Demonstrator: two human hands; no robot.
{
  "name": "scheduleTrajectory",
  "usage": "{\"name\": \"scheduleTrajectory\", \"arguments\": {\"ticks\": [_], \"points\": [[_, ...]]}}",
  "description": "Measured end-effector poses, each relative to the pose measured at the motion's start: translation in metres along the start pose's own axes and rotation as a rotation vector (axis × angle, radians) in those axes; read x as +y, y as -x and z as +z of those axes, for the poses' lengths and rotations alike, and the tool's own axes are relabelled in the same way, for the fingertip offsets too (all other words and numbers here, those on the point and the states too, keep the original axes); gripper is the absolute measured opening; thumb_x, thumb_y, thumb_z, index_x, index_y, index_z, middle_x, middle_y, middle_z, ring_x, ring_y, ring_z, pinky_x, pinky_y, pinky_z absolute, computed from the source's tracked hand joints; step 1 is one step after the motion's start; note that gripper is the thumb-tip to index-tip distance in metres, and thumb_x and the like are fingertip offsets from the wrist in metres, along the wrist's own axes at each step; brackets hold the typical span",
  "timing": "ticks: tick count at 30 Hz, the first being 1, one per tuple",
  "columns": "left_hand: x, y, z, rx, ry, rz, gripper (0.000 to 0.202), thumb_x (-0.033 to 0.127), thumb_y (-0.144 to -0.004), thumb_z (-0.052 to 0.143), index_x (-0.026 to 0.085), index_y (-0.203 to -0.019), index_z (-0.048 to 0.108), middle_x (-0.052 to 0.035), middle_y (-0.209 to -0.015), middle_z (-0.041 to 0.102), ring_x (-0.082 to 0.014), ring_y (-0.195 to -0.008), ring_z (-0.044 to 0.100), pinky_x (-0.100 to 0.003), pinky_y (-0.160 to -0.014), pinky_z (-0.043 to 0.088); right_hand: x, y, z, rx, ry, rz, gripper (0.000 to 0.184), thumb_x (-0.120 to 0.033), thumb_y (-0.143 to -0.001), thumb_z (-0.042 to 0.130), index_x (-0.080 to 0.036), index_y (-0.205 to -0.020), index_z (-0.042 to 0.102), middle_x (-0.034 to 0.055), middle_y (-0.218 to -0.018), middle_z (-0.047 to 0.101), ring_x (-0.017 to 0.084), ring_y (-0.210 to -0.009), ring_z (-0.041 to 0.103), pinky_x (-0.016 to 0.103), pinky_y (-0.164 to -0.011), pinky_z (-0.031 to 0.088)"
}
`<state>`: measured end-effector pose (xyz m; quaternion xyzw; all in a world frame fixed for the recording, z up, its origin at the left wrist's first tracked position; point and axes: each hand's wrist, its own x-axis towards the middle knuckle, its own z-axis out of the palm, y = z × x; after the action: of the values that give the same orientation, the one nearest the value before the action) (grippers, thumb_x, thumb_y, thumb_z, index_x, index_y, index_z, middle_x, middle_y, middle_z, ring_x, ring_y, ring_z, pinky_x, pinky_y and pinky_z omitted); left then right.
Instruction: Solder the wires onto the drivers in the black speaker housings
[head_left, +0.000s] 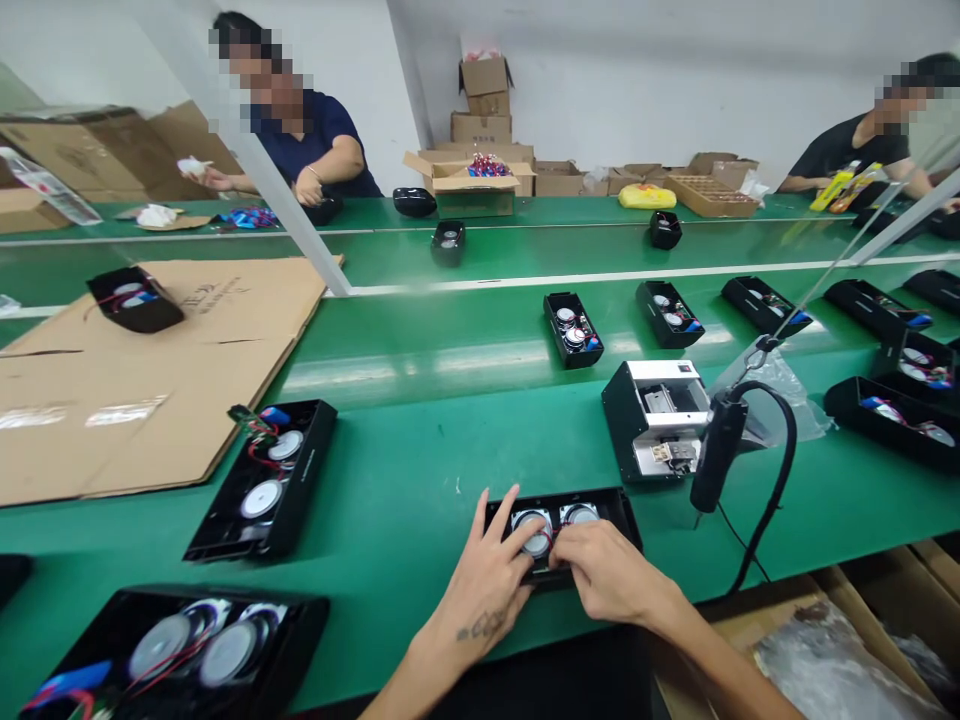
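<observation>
A black speaker housing (630,515) lies lengthwise in front of me, its inside facing up with two round speaker drivers (534,535) in it. My left hand (487,575) rests over its left part, fingers spread, index fingertip by the left driver. Fingers bent together, my right hand (611,570) pinches at the middle of the housing between the drivers. A bit of red wire shows beside those fingertips; what they hold is hidden.
Further housings with wired drivers lie left (277,480) and front left (187,650). A small white-and-black machine (660,420) stands behind my right hand, beside a hanging electric screwdriver (716,455). Flat cardboard (150,390) covers the left side. Two people work across the green belt (420,330).
</observation>
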<state>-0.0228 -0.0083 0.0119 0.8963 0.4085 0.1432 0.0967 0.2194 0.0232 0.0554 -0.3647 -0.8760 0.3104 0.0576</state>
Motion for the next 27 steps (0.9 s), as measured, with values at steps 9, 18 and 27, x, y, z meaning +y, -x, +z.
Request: {"name": "scheduleTrajectory", "arguments": {"ticks": [9,18,27], "points": [[-0.018,-0.027,-0.007,-0.119,0.151,-0.032,0.028,0.043,-0.087,0.088,0.029,-0.111,0.083,-0.0035,-0.145,0.07,-0.0467,-0.161,0.032,-0.079,-0.131,0.005,-0.017,-0.014,-0.004,-0.006,0.122,0.095,0.027,-0.01,-0.092,0.061,-0.018,-0.113,0.076,0.011,-0.109,0.081,0.03,-0.102,0.074,0.04,-0.092,0.05],[-0.06,-0.091,-0.049,-0.353,0.475,-0.204,0.039,0.055,-0.069,0.096,0.022,-0.067,0.075,0.0005,-0.131,0.075,-0.0248,-0.111,0.073,-0.031,-0.091,0.055,-0.004,-0.069,-0.068,-0.188,0.063,0.166,0.044,-0.035,-0.08,0.08,-0.019,-0.121,0.079,0.01,-0.094,0.083,0.03,-0.088,0.078,0.031,-0.068,0.042],[-0.059,-0.088,-0.048,-0.383,0.52,-0.228,0.036,0.053,-0.067,0.096,0.024,-0.068,0.076,0.0018,-0.133,0.075,-0.0264,-0.118,0.071,-0.032,-0.098,0.052,0.001,-0.069,-0.054,-0.166,0.099,0.142,0.039,-0.032,-0.078,0.077,-0.019,-0.115,0.082,0.0087,-0.083,0.082,0.03,-0.081,0.077,0.032,-0.064,0.038]]}}
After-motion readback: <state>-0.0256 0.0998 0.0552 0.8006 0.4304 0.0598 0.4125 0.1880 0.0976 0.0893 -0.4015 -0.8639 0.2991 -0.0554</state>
